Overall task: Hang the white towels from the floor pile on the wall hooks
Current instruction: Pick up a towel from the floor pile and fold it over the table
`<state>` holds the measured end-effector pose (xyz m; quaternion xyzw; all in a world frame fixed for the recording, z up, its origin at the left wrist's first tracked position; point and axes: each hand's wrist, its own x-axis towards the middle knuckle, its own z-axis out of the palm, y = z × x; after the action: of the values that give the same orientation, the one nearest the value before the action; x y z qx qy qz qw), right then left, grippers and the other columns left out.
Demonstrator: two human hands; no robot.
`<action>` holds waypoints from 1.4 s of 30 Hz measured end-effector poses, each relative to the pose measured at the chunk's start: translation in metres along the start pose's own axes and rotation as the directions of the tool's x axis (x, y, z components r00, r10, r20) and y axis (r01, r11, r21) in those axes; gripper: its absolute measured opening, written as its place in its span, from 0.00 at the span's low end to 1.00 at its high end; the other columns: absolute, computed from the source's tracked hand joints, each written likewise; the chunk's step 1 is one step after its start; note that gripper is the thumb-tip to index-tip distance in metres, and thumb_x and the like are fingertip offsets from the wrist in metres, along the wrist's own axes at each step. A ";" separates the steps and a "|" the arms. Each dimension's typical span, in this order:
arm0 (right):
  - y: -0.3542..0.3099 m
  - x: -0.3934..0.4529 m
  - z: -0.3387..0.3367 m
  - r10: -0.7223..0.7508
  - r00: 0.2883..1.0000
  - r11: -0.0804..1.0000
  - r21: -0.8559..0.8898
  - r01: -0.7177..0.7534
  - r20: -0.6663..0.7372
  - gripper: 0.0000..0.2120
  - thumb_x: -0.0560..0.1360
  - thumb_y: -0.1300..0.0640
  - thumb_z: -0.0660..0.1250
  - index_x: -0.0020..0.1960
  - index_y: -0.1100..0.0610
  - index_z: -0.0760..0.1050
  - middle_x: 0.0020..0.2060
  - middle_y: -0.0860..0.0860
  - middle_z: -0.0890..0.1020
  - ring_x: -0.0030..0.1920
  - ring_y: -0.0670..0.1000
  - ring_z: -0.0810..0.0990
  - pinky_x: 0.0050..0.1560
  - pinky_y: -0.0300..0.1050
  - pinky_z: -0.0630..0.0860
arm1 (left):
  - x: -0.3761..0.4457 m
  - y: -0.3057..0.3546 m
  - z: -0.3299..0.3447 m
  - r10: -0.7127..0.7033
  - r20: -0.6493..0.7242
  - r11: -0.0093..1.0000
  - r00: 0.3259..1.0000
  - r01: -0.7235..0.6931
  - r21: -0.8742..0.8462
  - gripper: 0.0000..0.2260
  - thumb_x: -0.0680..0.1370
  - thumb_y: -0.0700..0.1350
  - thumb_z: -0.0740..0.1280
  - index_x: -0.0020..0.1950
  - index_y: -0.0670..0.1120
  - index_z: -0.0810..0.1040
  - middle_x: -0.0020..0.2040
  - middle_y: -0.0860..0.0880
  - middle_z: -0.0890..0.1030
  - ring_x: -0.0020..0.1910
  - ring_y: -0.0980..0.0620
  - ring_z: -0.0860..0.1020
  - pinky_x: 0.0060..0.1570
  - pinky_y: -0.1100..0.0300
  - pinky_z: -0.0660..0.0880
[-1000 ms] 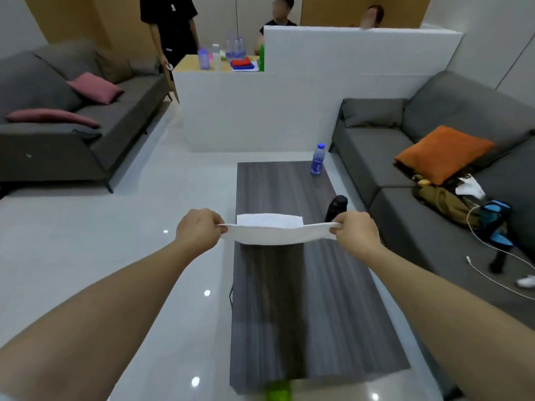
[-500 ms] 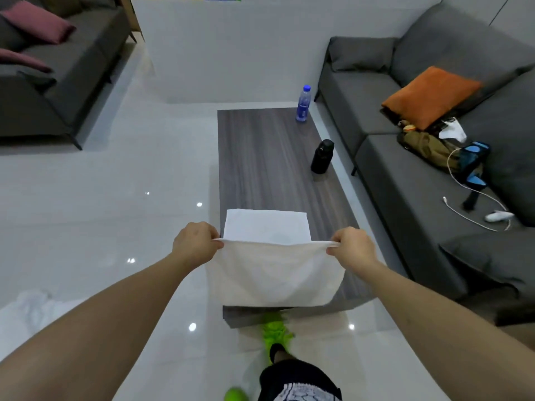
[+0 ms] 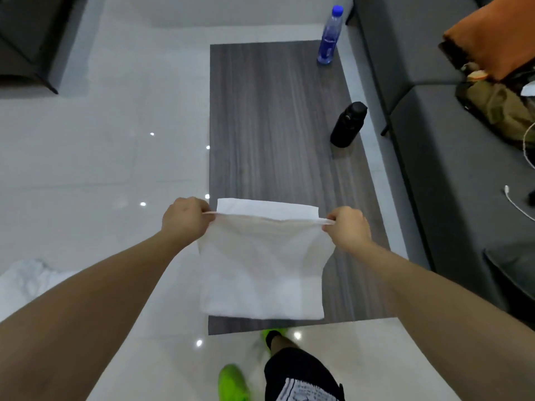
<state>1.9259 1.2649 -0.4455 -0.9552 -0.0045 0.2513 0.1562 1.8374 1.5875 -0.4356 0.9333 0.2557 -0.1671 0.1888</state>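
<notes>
Towel hangs folded over between both hands above the near end of the bench, its top edge pulled straight. The left hand pinches the left corner and the right hand pinches the right corner. The lower edge hangs just short of the bench's near edge. A black bottle and a blue bottle stand along the bench's right edge, well apart from the towel. Bare floor lies open on the left; a sofa runs close on the right.
</notes>
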 end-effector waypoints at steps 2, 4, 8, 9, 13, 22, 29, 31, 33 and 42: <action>0.002 0.032 0.006 0.003 0.999 0.999 0.035 -0.001 -0.040 0.12 0.73 0.57 0.70 0.56 0.54 0.82 0.51 0.56 0.84 0.53 0.59 0.81 0.48 0.45 0.75 | 0.028 0.006 0.004 -0.022 -0.061 0.998 0.998 0.019 -0.053 0.07 0.76 0.48 0.67 0.49 0.49 0.84 0.47 0.48 0.83 0.51 0.43 0.79 0.49 0.55 0.76; 0.008 0.054 0.015 0.032 0.997 0.996 0.080 -0.026 -0.071 0.16 0.74 0.57 0.70 0.62 0.54 0.79 0.53 0.55 0.84 0.54 0.58 0.81 0.49 0.42 0.74 | 0.047 0.007 0.015 -0.045 -0.081 0.997 0.996 0.040 -0.063 0.10 0.76 0.49 0.69 0.56 0.49 0.82 0.53 0.47 0.83 0.55 0.43 0.79 0.54 0.54 0.75; 0.029 0.066 0.049 0.116 0.992 0.985 0.121 -0.122 0.055 0.15 0.76 0.55 0.68 0.62 0.56 0.79 0.54 0.57 0.83 0.54 0.59 0.81 0.53 0.45 0.76 | 0.049 -0.001 0.056 -0.110 0.059 0.993 0.992 0.111 -0.024 0.11 0.76 0.48 0.69 0.57 0.49 0.81 0.54 0.47 0.82 0.54 0.44 0.79 0.52 0.55 0.75; 0.036 0.063 0.059 0.137 0.986 0.980 0.132 -0.150 0.100 0.13 0.75 0.56 0.68 0.59 0.56 0.80 0.53 0.57 0.84 0.54 0.59 0.81 0.53 0.46 0.76 | 0.044 -0.006 0.070 -0.136 0.103 0.990 0.985 0.138 -0.019 0.12 0.76 0.48 0.69 0.58 0.48 0.81 0.56 0.47 0.82 0.55 0.45 0.79 0.52 0.55 0.74; 0.069 0.044 0.103 0.236 0.931 0.943 0.166 -0.288 0.278 0.05 0.73 0.56 0.69 0.47 0.54 0.81 0.43 0.55 0.84 0.45 0.55 0.82 0.43 0.41 0.75 | 0.015 -0.027 0.122 -0.262 0.254 0.963 0.931 0.269 0.005 0.15 0.76 0.51 0.69 0.62 0.49 0.79 0.60 0.46 0.80 0.58 0.46 0.77 0.55 0.55 0.73; 0.124 -0.014 0.191 0.466 0.784 0.802 0.178 -0.570 0.410 0.17 0.70 0.54 0.73 0.59 0.55 0.80 0.54 0.54 0.82 0.53 0.56 0.79 0.51 0.46 0.77 | -0.044 -0.068 0.202 -0.573 0.336 0.765 0.747 0.635 -0.106 0.31 0.73 0.48 0.71 0.73 0.43 0.66 0.66 0.37 0.71 0.65 0.37 0.71 0.65 0.48 0.70; 0.129 -0.038 0.220 0.437 0.782 0.682 0.403 -0.610 0.444 0.06 0.71 0.54 0.74 0.43 0.51 0.77 0.46 0.49 0.82 0.43 0.47 0.78 0.40 0.41 0.73 | -0.050 -0.093 0.225 -0.636 0.462 0.562 0.619 0.781 -0.273 0.17 0.76 0.47 0.70 0.61 0.41 0.75 0.54 0.42 0.76 0.58 0.40 0.75 0.60 0.46 0.75; 0.130 -0.041 0.223 0.450 0.772 0.657 0.420 -0.626 0.448 0.06 0.71 0.53 0.74 0.42 0.51 0.77 0.46 0.49 0.82 0.44 0.49 0.78 0.44 0.43 0.72 | -0.051 -0.097 0.226 -0.646 0.515 0.455 0.564 0.826 -0.333 0.17 0.76 0.47 0.69 0.61 0.39 0.75 0.51 0.44 0.74 0.54 0.39 0.76 0.54 0.47 0.77; 0.131 -0.044 0.224 0.465 0.723 0.602 0.416 -0.681 0.511 0.07 0.73 0.51 0.73 0.47 0.53 0.78 0.48 0.50 0.81 0.48 0.51 0.78 0.46 0.47 0.73 | -0.055 -0.099 0.225 -0.639 0.567 0.385 0.520 0.854 -0.350 0.17 0.76 0.48 0.69 0.61 0.41 0.74 0.52 0.44 0.74 0.52 0.40 0.76 0.47 0.50 0.77; 0.099 -0.080 0.205 0.434 0.741 0.397 0.629 -0.668 0.513 0.09 0.75 0.55 0.72 0.50 0.59 0.77 0.44 0.56 0.84 0.42 0.54 0.84 0.41 0.48 0.81 | -0.091 -0.099 0.191 -0.540 0.566 0.329 0.622 0.776 -0.539 0.10 0.76 0.40 0.70 0.54 0.37 0.75 0.45 0.37 0.81 0.38 0.41 0.81 0.36 0.51 0.80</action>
<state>1.7502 1.2245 -0.6064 -0.6878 0.4039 0.3897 0.4604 1.6688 1.5452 -0.5922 0.5426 0.6292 -0.2409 0.5018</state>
